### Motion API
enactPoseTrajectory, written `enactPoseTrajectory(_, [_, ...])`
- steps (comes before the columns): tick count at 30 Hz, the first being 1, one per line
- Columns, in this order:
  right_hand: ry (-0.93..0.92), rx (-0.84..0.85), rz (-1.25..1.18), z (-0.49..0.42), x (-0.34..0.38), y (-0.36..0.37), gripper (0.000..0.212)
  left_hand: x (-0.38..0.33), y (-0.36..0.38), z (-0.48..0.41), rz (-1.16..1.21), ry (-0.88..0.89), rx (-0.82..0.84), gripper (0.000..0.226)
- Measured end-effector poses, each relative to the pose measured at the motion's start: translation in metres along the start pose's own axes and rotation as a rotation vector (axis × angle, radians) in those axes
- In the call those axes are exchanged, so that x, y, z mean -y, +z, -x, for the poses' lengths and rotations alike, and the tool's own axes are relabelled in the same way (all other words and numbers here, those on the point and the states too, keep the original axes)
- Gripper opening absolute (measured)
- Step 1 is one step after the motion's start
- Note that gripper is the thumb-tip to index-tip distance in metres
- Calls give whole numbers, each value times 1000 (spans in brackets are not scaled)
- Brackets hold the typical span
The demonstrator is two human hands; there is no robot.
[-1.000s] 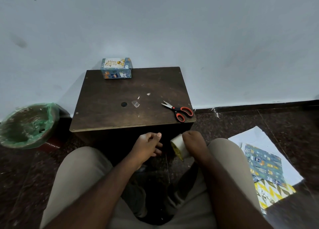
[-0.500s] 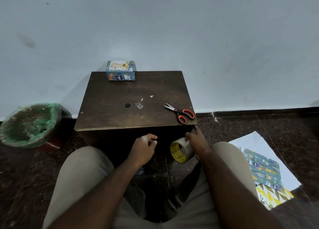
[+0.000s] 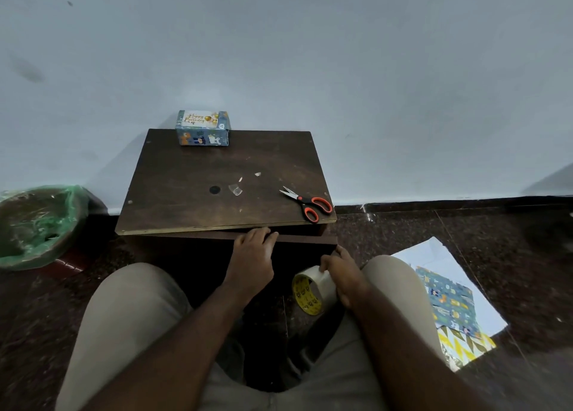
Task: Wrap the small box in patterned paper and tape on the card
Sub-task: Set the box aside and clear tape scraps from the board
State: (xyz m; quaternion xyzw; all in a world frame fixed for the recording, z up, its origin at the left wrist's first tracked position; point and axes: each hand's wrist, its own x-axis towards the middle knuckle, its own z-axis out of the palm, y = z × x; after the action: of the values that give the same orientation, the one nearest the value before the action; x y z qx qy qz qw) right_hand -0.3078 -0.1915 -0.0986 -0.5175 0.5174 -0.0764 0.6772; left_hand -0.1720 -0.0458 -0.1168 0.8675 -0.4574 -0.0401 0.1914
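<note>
The small box point(image 3: 203, 131) stands at the far edge of the surface point(image 3: 186, 206), toward its far left corner, already covered in blue patterned paper. A "Happy Birthday" card point(image 3: 198, 119) lies flat on its top. Judging by this, the wrapping and the card are done, and only tidying seems left.

The hands are apart, below the near edge. The right hand point(image 3: 344, 274) grips a tape roll point(image 3: 313, 289) over the floor. The left hand point(image 3: 252, 249) has its fingers bent at the top of the dark front panel point(image 3: 297, 240) under the surface; whether they hook it or merely rest there, I cannot tell.

Orange-handled scissors point(image 3: 307, 203) lie by the near right corner, and clear tape scraps point(image 3: 235, 189) sit mid-surface. Spare paper sheets point(image 3: 449, 299) lie on the floor at the right.

The tape on the card is too small to see, and the box's back is hidden.
</note>
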Motion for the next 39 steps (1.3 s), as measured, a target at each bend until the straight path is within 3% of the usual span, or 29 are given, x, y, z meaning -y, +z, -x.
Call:
enactPoseTrajectory(4, [8,-5,58,-6,0,-4,50,6,-3,-6,22,2,18,48])
enactPoseTrajectory(7, [16,0,86,-10,4,-4,59,5,-6,-8,9,9,55,53])
enactPoseTrajectory(12, [28,-21,113,-3,8,-6,53,4,-10,-8,-13,18,79,59])
enactPoseTrajectory(14, [37,-39,161,2,9,-7,41,2,-12,-8,-13,17,102,59])
enactPoseTrajectory(17, [-2,-80,298,22,21,-8,6,1,-15,-6,-15,12,139,56])
enactPoseTrajectory(18, [-32,-72,349,29,26,-9,5,1,-16,-5,-15,15,141,53])
enactPoseTrajectory(21, [-171,80,523,50,44,-13,21,3,-16,-4,1,18,150,35])
enactPoseTrajectory(23, [-227,132,596,60,54,-11,16,3,-17,-3,7,0,175,26])
enactPoseTrajectory(30, [-491,271,690,82,61,-4,29,-2,-24,-8,88,-106,242,19])
enactPoseTrajectory(34, [-591,179,748,78,54,11,25,-1,-28,-2,137,-135,307,15])
enactPoseTrajectory(39, [-604,111,793,58,42,13,47,-2,-38,6,156,-192,445,15])
